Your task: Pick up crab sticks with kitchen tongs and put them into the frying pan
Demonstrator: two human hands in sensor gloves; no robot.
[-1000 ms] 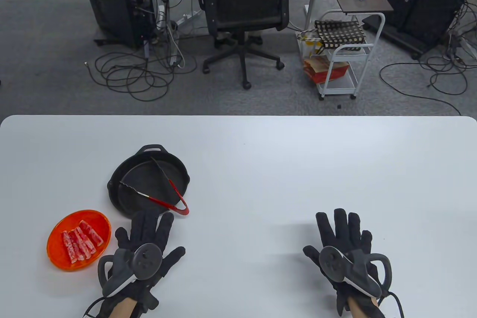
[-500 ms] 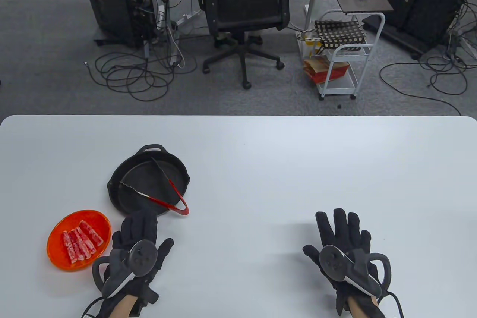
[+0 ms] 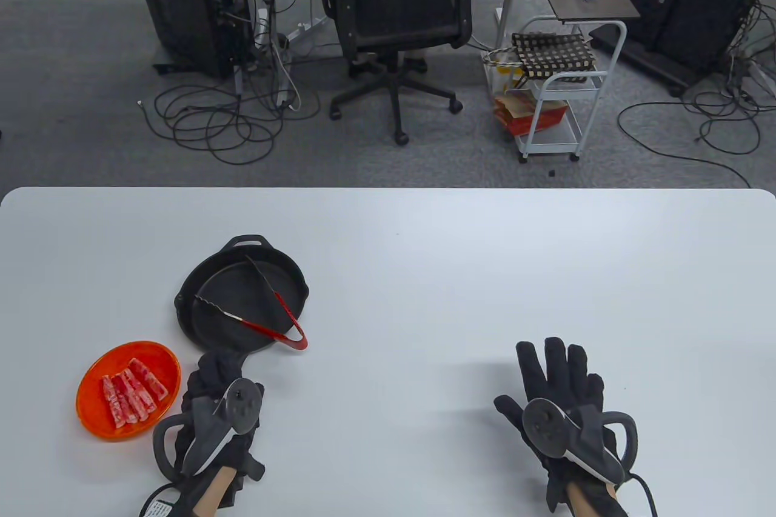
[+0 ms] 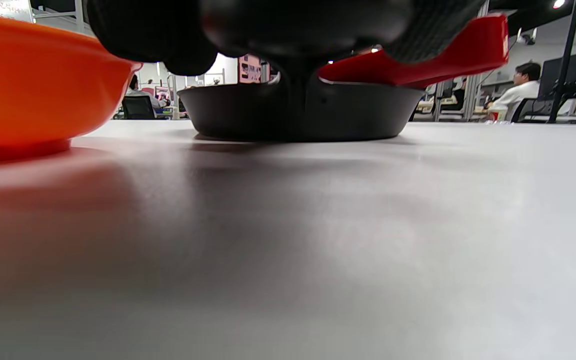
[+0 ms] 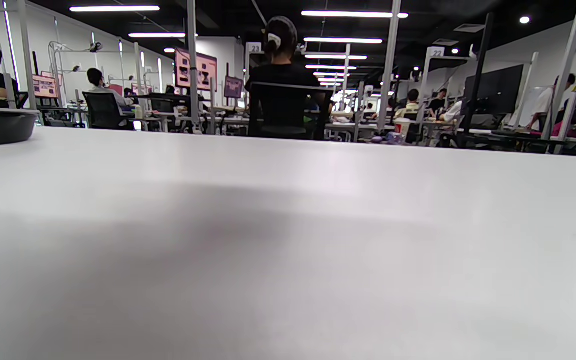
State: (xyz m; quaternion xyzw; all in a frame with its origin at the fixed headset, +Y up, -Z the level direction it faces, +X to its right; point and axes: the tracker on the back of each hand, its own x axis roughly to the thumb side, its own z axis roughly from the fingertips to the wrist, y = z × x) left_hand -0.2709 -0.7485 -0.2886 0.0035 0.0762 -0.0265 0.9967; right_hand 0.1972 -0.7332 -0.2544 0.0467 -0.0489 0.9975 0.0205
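My left hand (image 3: pixel 209 414) sits low on the white desk (image 3: pixel 424 250), btwn the orange bowl (image 3: pixel 91 414) and the near rim of the frying pan (image 3: pixel 200 280). Its fingers (image 3: pixel 215 368) are curled in, tips just short of the pan's edge, w/ nothing in them. Tracker on the back of the hand is tipped on its side. In the left wrist view the knuckles hang dark across the top, pan wall (image 4: pixel 358 112) straight ahead, bowl wall (image 4: pixel 33 85) at the left.

My right hand (image 3: pixel 561 402) lies flat on the desk, well apart on the right side, fingers (image 3: pixel 555 362) straight and a bit spread, palm down, holding nothing.

Kitchen tongs (image 3: pixel 267 305) lie in the pan, arms spread in a V: metal tips over the pan floor, red handle end (image 3: pixel 297 341) sticking out past the near-right rim. The wrist view shows that red end (image 4: pixel 443 57) raised over the rim.

Crab sticks (image 3: pixel 130 396), red & white, all in the orange bowl, packed side by side. Bowl is just left of my left hand, near the pan but not touching it.
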